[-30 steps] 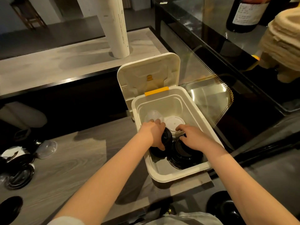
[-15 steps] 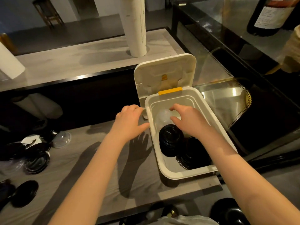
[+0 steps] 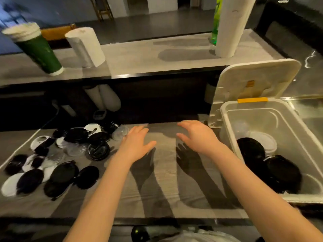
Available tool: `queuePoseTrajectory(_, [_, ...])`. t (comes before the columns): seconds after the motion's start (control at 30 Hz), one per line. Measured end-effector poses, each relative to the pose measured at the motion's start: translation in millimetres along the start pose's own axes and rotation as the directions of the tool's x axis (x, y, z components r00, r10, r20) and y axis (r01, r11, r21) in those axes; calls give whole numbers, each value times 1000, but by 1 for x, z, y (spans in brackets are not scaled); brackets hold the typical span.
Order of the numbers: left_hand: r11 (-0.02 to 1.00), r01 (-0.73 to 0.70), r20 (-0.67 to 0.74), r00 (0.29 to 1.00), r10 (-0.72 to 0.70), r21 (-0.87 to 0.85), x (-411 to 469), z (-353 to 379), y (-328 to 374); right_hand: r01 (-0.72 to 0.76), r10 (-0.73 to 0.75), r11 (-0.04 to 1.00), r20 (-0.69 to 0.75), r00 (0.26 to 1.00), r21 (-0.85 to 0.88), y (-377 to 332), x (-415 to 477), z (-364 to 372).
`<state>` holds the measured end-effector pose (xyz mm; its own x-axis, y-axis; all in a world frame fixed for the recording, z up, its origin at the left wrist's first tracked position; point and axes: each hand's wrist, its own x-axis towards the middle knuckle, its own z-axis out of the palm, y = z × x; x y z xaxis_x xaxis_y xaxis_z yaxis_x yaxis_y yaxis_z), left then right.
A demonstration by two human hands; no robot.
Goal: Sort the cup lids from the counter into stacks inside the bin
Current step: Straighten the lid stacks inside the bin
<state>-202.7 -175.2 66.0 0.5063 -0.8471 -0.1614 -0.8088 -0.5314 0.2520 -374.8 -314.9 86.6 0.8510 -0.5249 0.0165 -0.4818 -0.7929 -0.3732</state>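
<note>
A loose pile of black, white and clear cup lids (image 3: 57, 158) covers the left of the grey counter (image 3: 166, 198). At the right stands the white bin (image 3: 225, 119) with its hinged lid (image 3: 257, 77) up; inside are two stacks of black lids (image 3: 251, 151) (image 3: 283, 172), a white lid stack (image 3: 267, 142) and a clear lid (image 3: 242, 127). My left hand (image 3: 135, 143) hovers flat and empty over the counter, just right of the pile. My right hand (image 3: 197, 135) hovers empty, fingers spread, just left of the bin.
On the raised back ledge stand a green cup stack (image 3: 36, 49), a short white cup stack (image 3: 85, 47) and a tall white cup stack (image 3: 230, 25) with a green bottle (image 3: 215, 23) behind it. Dark glass and steel surfaces lie to the right.
Both hands have come out of the bin and moved left over the counter, empty. The view has swung left, bringing the lid pile into sight.
</note>
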Motion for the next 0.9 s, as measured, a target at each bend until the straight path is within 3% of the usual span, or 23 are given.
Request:
queuePoseTrajectory(0.23, [997, 77, 35, 996, -76, -9, -18, -9, -112, -7, 11, 999, 135, 991, -33, -98, 45, 63])
queuePoseTrajectory(0.37, [985, 121, -6, 992, -123, -120, -27, -8, -171, -21, 24, 1000, 189, 982, -17, -141, 67, 99])
queuePoseTrajectory(0.53, [979, 172, -21, 984, -175, -112, -43, -4, -244, -3, -5, 1000, 307, 952, 27, -192, 87, 149])
queuePoseTrajectory(0.73, [935, 351, 133, 930, -343, -47, -64, 12, -323, 275, -135, 941, 522, 842, -200, -249, 98, 218])
queuePoseTrajectory(0.9, [907, 420, 319, 857, -404, 19, -73, 22, -351, 421, -205, 876, 607, 768, -236, -270, 90, 255])
